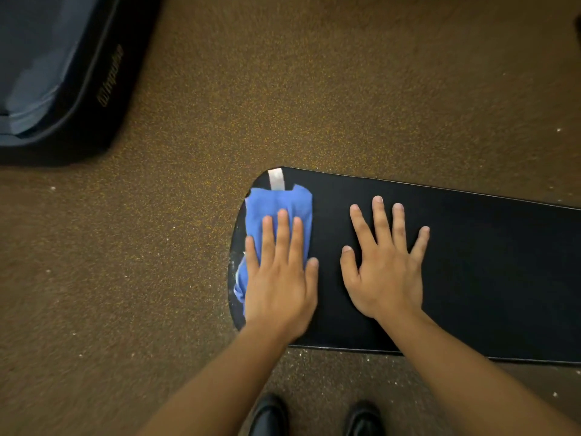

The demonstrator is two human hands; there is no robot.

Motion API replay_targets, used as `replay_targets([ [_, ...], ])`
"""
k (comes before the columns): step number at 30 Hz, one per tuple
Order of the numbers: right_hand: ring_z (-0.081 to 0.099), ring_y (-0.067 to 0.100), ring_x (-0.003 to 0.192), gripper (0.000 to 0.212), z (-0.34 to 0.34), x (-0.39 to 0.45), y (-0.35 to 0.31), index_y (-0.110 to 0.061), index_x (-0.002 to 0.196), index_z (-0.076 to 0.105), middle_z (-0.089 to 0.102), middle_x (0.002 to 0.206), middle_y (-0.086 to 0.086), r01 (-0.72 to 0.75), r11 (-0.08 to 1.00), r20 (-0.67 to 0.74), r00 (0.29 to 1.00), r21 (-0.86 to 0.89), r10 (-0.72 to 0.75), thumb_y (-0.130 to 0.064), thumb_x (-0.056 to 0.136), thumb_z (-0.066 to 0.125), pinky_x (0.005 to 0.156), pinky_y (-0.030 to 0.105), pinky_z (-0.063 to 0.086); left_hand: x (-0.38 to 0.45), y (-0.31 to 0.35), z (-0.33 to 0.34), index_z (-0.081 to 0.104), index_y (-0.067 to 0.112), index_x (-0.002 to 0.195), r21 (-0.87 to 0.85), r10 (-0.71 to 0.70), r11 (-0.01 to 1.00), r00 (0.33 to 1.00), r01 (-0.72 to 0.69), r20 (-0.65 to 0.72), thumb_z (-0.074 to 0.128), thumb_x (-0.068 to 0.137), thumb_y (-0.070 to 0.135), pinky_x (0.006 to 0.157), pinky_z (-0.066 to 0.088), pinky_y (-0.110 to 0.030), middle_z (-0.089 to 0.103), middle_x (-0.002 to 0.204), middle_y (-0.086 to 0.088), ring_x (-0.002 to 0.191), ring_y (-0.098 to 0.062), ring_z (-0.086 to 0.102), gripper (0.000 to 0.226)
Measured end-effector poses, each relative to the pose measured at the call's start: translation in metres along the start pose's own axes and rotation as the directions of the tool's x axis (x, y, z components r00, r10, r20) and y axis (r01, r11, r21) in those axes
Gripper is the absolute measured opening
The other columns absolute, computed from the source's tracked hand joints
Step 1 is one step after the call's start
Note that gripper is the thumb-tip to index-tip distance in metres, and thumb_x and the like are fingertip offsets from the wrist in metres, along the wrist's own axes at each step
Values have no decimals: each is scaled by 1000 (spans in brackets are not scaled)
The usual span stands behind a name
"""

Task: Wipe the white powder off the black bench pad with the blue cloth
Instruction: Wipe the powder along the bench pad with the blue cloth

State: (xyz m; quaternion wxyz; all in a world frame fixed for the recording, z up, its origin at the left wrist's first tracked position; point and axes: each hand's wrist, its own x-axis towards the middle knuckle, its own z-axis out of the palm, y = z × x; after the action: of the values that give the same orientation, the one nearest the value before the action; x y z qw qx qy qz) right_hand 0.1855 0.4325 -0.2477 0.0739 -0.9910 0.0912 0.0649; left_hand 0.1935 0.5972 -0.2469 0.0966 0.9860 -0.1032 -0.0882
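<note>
Cloth under left hand, at the rounded end of the pad.
Left hand flat, fingers straight, pressing cloth down; right hand spread bare on the pad just beside it, bracing. Powder shows only along the pad's left rim, next to the cloth. My read: keep the palm flat with even pressure, sweep off the edge toward the floor, and fold to a clean face so residue isn't dragged back. Right hand should stay put.
</note>
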Motion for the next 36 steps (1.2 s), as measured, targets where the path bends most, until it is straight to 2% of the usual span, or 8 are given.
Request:
replay_targets([
  [7, 4, 30, 150, 65, 0, -1, 2, -31, 154, 18, 11, 163, 4, 5, 1000, -15, 1000, 22, -5, -48, 92, 28, 114, 66, 7, 68, -2, -11, 5, 22, 157, 21, 214, 976, 976, -215, 39, 7, 98, 46, 121, -3, -50, -1, 166, 1, 151, -22, -8, 64],
  [10, 4, 30, 150, 64, 1, 0, 2, -31, 154, 19, 12, 163, 4, 5, 1000, -23, 1000, 28, -4, -48, 93, 28, 114, 66, 7, 90, -14, -15, 5, 22, 157, 30, 179, 983, 983, -181, 38, 8, 98, 46, 120, -4, -48, -2, 166, 0, 151, -22, -8, 64],
  [14, 4, 30, 150, 65, 0, -1, 2, -31, 154, 18, 12, 163, 4, 3, 1000, -17, 1000, 28, -3, -48, 93, 28, 114, 67, 8, 45, -20, -10, 6, 20, 158, -29, 62, 998, 998, -63, -22, 12, 100, 45, 121, -4, -45, -3, 165, 0, 151, -19, -14, 63],
  [19, 6, 32, 149, 65, 0, 0, 1, -28, 154, 20, 14, 163, 6, 4, 1000, -18, 1000, 25, -3, -46, 92, 28, 113, 67, 10, -20, -3, 7, 14, 16, 157, 23, 102, 995, 995, -101, -15, 22, 102, 43, 118, 1, -49, 6, 165, -3, 152, -23, -4, 62],
  [25, 6, 31, 150, 65, 2, -1, 2, -29, 154, 20, 13, 163, 5, 5, 1000, -20, 1000, 20, -4, -48, 92, 27, 113, 67, 10, 38, 2, -2, 9, 21, 157, 6, 164, 986, 986, -164, 13, 12, 100, 45, 121, 2, -52, 2, 165, 0, 152, -23, -6, 62],
  [29, 5, 30, 150, 64, 1, 0, 2, -31, 154, 18, 12, 163, 3, 4, 1000, -20, 1000, 26, -3, -48, 92, 27, 114, 66, 9, 67, -11, -12, 2, 24, 157, -1, 73, 997, 997, -73, 8, 7, 98, 46, 121, -2, -48, -5, 165, 2, 151, -19, -12, 63],
  [33, 5, 31, 150, 64, 1, -1, 1, -31, 154, 18, 12, 163, 4, 3, 999, -22, 1000, 36, -2, -48, 92, 27, 114, 66, 7, 5, -13, 0, 9, 21, 158, -36, -8, 999, 999, 6, -47, 15, 101, 44, 121, -3, -44, 1, 165, 0, 151, -18, -11, 62],
  [36, 6, 32, 150, 64, 1, -1, 1, -30, 154, 18, 13, 163, 5, 2, 1000, -18, 1000, 25, -2, -47, 92, 27, 114, 67, 9, -46, -4, 11, 18, 15, 156, 15, 69, 998, 997, -69, -38, 22, 103, 40, 118, 6, -49, 12, 164, -4, 152, -25, 2, 59],
])
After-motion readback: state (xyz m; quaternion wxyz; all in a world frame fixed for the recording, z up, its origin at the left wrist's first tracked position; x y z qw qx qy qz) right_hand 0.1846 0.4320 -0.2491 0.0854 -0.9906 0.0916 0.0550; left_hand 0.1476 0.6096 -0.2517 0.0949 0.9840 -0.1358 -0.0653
